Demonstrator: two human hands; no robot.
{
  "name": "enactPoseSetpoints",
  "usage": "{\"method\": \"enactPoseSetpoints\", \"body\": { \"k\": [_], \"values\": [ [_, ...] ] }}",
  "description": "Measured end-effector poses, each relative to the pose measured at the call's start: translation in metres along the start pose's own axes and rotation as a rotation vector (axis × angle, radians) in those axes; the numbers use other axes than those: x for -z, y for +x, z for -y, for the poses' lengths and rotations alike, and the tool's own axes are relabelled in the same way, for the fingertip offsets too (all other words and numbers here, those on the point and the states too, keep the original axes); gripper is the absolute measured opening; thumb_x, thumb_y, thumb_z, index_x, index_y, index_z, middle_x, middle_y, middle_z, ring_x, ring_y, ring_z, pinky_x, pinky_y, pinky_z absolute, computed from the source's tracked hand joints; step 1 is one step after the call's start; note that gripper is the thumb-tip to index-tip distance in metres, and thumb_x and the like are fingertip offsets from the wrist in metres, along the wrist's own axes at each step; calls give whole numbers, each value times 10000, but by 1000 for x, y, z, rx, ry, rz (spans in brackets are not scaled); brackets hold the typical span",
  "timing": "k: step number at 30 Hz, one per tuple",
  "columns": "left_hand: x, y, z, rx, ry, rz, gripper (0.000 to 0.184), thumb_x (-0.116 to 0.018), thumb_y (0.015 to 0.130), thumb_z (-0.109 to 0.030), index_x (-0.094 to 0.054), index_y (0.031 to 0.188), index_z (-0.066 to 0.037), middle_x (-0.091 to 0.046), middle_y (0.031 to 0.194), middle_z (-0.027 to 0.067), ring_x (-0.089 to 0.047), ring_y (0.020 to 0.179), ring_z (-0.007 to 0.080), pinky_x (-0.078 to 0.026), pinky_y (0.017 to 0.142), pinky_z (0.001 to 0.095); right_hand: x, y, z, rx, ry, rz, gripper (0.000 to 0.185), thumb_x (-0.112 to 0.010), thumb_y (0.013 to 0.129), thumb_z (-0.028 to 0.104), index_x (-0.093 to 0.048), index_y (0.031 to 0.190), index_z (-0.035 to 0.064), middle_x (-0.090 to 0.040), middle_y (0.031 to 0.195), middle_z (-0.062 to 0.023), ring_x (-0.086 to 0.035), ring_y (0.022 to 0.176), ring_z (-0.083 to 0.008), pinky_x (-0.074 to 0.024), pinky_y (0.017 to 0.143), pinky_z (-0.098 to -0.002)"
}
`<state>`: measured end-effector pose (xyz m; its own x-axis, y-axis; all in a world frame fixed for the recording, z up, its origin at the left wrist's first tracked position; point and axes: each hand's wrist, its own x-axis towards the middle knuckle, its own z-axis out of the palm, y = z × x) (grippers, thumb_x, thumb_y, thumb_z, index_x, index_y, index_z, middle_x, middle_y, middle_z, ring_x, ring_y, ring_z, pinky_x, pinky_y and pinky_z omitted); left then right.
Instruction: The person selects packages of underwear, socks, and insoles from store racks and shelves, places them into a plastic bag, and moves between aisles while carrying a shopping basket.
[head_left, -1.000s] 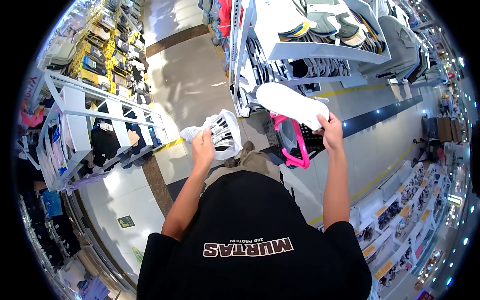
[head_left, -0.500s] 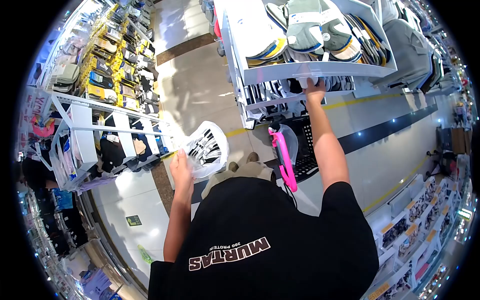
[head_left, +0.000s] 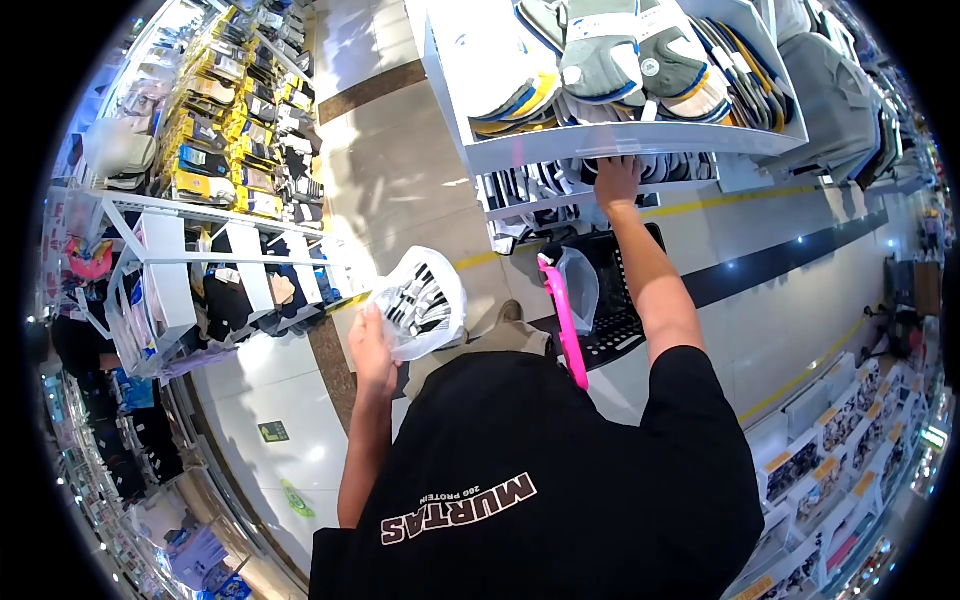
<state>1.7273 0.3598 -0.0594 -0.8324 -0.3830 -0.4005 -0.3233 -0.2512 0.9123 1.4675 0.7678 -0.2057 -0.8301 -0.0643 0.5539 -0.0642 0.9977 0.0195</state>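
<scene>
My left hand (head_left: 372,343) is closed on the edge of a clear plastic bag (head_left: 448,290) with black-and-white striped items inside. My right hand (head_left: 617,181) reaches into the lower shelf tier (head_left: 680,188), among black, white and grey socks. Its fingertips are hidden under the upper tray's edge, so what they touch cannot be made out. Above it, the white upper tray (head_left: 600,140) holds stacked grey, white and dark socks (head_left: 602,60).
A black basket (head_left: 612,318) with a pink handle (head_left: 566,325) stands on the floor by my legs. To the left is a rack (head_left: 170,258) of packaged goods, with yellow-carded socks (head_left: 205,187) behind. White bins (head_left: 800,465) line the lower right.
The white flat item that my right hand held up a second ago is out of that hand, which has moved up into the lower shelf. My left hand has shifted down and left with the bag.
</scene>
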Motion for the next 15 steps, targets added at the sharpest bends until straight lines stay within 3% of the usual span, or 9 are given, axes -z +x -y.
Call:
{"method": "enactPoseSetpoints", "body": {
  "k": [1, 4, 8, 9, 10, 11, 12, 14, 15],
  "values": [
    [1, 0, -1, 42, -13, 53, 249, -458, 1060, -285, -569, 1011, -68, -561, 728, -13, -484, 504, 51, -343, 383, 220, -1, -1, 5, 28, -18, -42, 300, -544, 833, 129, -681, 1099, 129, -664, 1112, -143, -551, 1119, -370, -406, 981, -488],
    [-11, -3, -6, 42, 33, 64, 226, -459, 1059, -273, -556, 986, -83, -523, 702, -31, -450, 490, 47, -326, 379, 221, 1, 2, 3, 2, 125, 224, 300, -537, 821, 118, -708, 1067, 128, -667, 1145, -127, -555, 1112, -384, -394, 1005, -490],
    [-20, 0, -7, 7, 41, 91, 238, -450, 1064, -280, -537, 941, -95, -453, 645, -53, -384, 465, 29, -299, 368, 220, 54, 3, 39, -65, 535, 81, 200, -616, 822, 89, -720, 991, 71, -690, 1063, -154, -611, 1072, -362, -457, 945, -462],
    [-23, 0, -2, 22, 39, 72, 246, -452, 1063, -284, -536, 935, -92, -452, 640, -53, -379, 462, 29, -300, 369, 221, 77, -3, 62, -153, 753, 107, 208, -638, 817, 49, -723, 1007, 48, -702, 962, -178, -671, 891, -366, -517, 801, -416],
    [-28, 4, 3, 28, 32, 63, 253, -454, 1062, -288, -535, 929, -89, -451, 636, -54, -375, 458, 30, -300, 369, 221, 106, -9, 84, -176, 951, 232, 180, -641, 851, 82, -727, 1001, 30, -715, 911, -173, -695, 801, -341, -537, 722, -380],
    [-32, 6, 7, 32, 27, 59, 260, -456, 1062, -292, -534, 923, -86, -450, 631, -54, -370, 455, 30, -300, 370, 222, 126, -23, 112, -391, 1248, 499, 170, -643, 871, 106, -731, 990, 22, -727, 884, -153, -708, 777, -301, -541, 721, -359],
    [-35, 5, 6, 48, 59, 73, 264, -457, 1061, -295, -536, 924, -84, -454, 633, -53, -369, 453, 31, -301, 368, 222, 166, -26, 135, -320, 1364, 709, 191, -653, 883, 142, -724, 1008, 18, -725, 922, -157, -707, 830, -281, -539, 771, -361],
    [-43, 2, 1, 75, 126, 112, 272, -459, 1060, -303, -540, 927, -80, -462, 637, -49, -367, 449, 32, -302, 365, 223, 177, -51, 174, 191, 1396, 609, 173, -643, 892, 98, -721, 1034, 38, -711, 935, -169, -686, 849, -283, -530, 784, -370],
    [-45, 1, 3, 64, 137, 154, 256, -467, 1057, -310, -551, 962, -88, -464, 664, -61, -393, 501, 17, -310, 396, 205, 177, -55, 192, 237, 1368, 579, 170, -622, 898, 106, -719, 1017, 33, -709, 959, -172, -684, 882, -293, -529, 802, -376]
  ]
}}
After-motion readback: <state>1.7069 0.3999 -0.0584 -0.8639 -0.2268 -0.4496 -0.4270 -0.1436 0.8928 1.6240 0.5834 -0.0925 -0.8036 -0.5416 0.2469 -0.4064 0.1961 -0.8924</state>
